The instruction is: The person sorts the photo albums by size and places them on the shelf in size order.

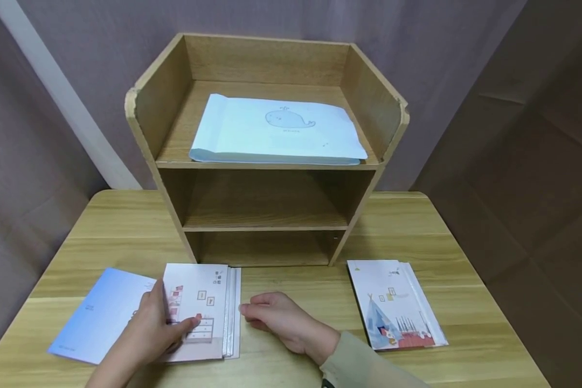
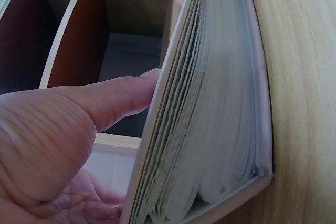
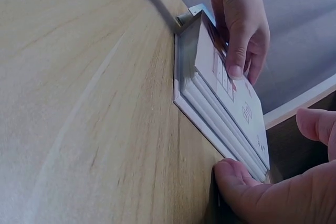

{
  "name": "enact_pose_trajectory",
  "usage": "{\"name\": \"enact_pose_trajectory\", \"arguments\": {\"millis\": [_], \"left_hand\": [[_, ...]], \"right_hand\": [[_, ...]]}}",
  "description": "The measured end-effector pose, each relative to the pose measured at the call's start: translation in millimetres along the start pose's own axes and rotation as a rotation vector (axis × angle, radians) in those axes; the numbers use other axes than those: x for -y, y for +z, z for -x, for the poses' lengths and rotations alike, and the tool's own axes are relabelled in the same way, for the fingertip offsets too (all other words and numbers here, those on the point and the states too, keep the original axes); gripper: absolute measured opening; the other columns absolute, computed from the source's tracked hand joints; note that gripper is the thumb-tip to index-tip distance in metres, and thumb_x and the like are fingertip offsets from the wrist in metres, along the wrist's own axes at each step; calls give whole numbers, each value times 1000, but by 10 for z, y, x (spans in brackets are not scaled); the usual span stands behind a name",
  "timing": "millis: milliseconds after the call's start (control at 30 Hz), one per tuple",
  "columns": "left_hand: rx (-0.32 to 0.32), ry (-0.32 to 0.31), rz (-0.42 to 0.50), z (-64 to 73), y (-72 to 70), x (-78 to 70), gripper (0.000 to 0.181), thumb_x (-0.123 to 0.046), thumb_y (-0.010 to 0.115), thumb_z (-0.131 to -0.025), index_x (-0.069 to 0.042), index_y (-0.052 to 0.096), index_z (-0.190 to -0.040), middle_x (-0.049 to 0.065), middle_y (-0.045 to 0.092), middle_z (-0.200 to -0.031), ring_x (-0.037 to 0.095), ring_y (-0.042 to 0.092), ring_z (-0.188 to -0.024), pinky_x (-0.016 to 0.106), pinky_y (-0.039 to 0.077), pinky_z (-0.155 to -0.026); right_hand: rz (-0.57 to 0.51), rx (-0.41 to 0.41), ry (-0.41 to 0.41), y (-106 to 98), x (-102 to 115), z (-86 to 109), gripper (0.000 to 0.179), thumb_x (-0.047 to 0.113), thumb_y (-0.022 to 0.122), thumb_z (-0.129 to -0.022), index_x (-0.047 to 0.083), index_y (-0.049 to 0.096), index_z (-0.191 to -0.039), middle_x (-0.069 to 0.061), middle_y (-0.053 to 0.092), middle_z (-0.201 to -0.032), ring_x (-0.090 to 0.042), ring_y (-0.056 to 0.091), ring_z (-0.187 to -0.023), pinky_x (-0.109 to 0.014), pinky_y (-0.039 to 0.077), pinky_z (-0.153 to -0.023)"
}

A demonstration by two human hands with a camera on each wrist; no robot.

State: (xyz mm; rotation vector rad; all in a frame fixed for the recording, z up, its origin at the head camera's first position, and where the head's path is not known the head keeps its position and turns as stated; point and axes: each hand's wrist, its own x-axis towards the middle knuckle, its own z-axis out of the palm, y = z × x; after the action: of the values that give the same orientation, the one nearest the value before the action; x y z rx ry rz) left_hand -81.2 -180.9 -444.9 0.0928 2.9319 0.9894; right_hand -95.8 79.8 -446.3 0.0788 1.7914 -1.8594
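Observation:
In the head view a white picture book (image 1: 189,310) with a drawn dresser lies on the table, left of centre. My left hand (image 1: 150,326) rests at its left side, thumb laid across the cover. In the left wrist view that thumb (image 2: 126,95) meets the cover's edge, and the page block (image 2: 210,93) faces the camera. My right hand (image 1: 286,323) lies by the book's right edge, fingers loosely bent. In the right wrist view one fingertip (image 3: 231,174) is right at the lower cover, while another finger stands apart. A blue book (image 1: 102,315) lies partly under my left hand.
A wooden shelf unit (image 1: 267,230) stands at the back of the table (image 1: 291,366). On its top level lies a white, thick packet with a whale drawing (image 1: 242,126). Another white picture book (image 1: 393,307), with a drawn tent, lies at the right.

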Motion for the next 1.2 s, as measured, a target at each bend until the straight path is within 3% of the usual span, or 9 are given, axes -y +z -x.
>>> {"name": "enact_pose_trajectory", "arguments": {"millis": [133, 400, 600, 733, 900, 1200], "left_hand": [[-18, 24, 13, 3, 8, 7, 105, -50, 83, -71, 10, 27, -136, 23, 49, -101, 30, 51, -88, 50, 50, -74], [-30, 121, 147, -25, 25, -4, 87, -30, 89, -69, 5, 38, -130, 9, 55, -96, 18, 53, -85, 39, 48, -78], [10, 57, 148, -20, 19, -14, 102, -36, 87, -70, 11, 30, -139, 22, 55, -113, 32, 55, -102, 54, 42, -96], [28, 15, 146, -26, 17, -31, 104, -40, 86, -70, 11, 29, -141, 21, 55, -114, 31, 54, -101, 54, 42, -95], [31, 30, 175, -1, 11, -57, 107, -42, 86, -70, 8, 28, -144, 21, 56, -118, 34, 54, -108, 56, 39, -99], [81, -28, 168, 68, 20, -162, 107, -51, 80, -74, 6, 24, -145, 28, 47, -133, 37, 46, -121, 57, 35, -103]], "right_hand": [[-27, 14, -3, 3, -14, -14, 64, 13, 71, -88, -24, 39, -129, -27, 52, -125, -29, 58, -110, -39, 49, -95], [-56, 24, -17, -14, -9, -20, 56, 11, 69, -89, -22, 44, -126, -21, 56, -117, -26, 59, -107, -39, 49, -96], [-62, 11, 10, -33, 2, -9, 42, 12, 68, -89, -17, 54, -117, -19, 59, -108, -24, 61, -98, -38, 51, -93], [-60, -3, 22, -47, 11, -11, 38, 13, 68, -89, -14, 57, -114, -19, 60, -107, -22, 62, -96, -37, 52, -91], [-42, -9, 24, -52, 12, -14, 34, 13, 68, -90, -13, 60, -111, -16, 62, -104, -20, 62, -93, -35, 53, -89], [159, -43, -31, -66, -21, 36, 27, 19, 71, -88, -2, 65, -105, -6, 64, -94, -16, 58, -88, -33, 52, -79]]}}
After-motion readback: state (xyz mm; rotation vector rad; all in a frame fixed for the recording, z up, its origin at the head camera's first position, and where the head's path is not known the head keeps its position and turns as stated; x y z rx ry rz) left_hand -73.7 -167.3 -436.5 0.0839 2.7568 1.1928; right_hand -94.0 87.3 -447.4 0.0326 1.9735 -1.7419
